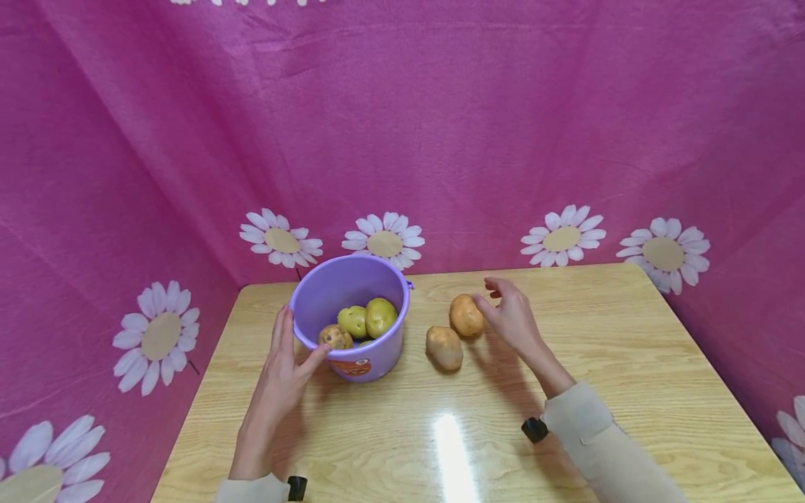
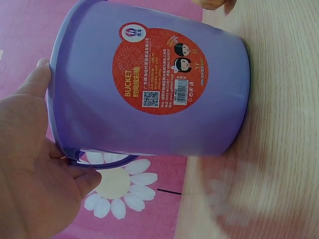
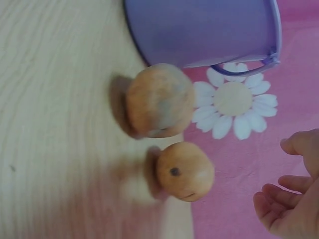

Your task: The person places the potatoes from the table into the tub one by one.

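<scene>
A purple bucket (image 1: 390, 349) stands on the wooden table, with several potatoes inside. Two of these look yellow-green (image 1: 380, 318), and a browner potato (image 1: 335, 337) lies by the near rim. My left hand (image 1: 281, 374) holds the bucket's left side at the rim, its thumb on the near edge and fingers by the handle joint (image 2: 75, 158). To the right of the bucket, two brown potatoes lie close together on the table: a nearer one (image 1: 444, 348) and a farther one (image 1: 467, 316). My right hand (image 1: 512, 318) is just beside the farther potato, fingers loosely bent and holding nothing.
Pink cloth (image 1: 465, 140) printed with white daisies hangs behind the table and along both sides. The wooden table (image 1: 377, 433) reaches back to the cloth. A small black item (image 1: 534, 429) sits at the right cuff, another (image 1: 297, 487) at the left.
</scene>
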### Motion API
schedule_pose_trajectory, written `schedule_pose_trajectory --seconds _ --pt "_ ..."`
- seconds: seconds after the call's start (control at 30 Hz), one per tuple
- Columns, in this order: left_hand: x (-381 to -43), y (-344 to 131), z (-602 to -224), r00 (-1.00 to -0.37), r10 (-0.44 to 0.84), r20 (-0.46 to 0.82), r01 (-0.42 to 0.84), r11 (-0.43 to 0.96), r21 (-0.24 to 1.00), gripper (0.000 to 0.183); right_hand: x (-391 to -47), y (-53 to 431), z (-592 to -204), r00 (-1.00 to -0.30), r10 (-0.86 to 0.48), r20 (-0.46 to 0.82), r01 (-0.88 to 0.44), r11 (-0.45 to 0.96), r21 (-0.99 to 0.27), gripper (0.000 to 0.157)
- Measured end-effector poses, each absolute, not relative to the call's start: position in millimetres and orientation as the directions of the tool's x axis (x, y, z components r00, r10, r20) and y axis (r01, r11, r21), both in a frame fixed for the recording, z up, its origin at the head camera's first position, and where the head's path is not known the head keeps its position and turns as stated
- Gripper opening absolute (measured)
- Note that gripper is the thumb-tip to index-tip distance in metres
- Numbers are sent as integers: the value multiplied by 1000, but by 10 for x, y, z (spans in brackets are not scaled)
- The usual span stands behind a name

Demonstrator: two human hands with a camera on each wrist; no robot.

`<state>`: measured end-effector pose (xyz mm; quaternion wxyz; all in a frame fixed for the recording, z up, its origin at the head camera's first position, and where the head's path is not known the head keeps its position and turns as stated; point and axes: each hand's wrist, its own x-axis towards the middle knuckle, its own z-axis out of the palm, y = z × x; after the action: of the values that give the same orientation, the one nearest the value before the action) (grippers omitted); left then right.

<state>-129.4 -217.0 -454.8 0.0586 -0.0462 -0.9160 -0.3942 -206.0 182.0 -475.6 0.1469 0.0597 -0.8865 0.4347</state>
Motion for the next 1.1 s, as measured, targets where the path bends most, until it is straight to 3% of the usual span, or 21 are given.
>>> schedule_pose_trajectory --seconds 0.67,1.1 --pt "-1295 -2180 -4566 -990 39 138 126 691 711 97 -2035 1839 -5217 -999 29 44 -16 635 -772 65" --pt "-1303 -2182 -4569 -990 41 135 126 687 715 97 -2067 1769 -5386 -999 43 -13 37 641 -767 69"
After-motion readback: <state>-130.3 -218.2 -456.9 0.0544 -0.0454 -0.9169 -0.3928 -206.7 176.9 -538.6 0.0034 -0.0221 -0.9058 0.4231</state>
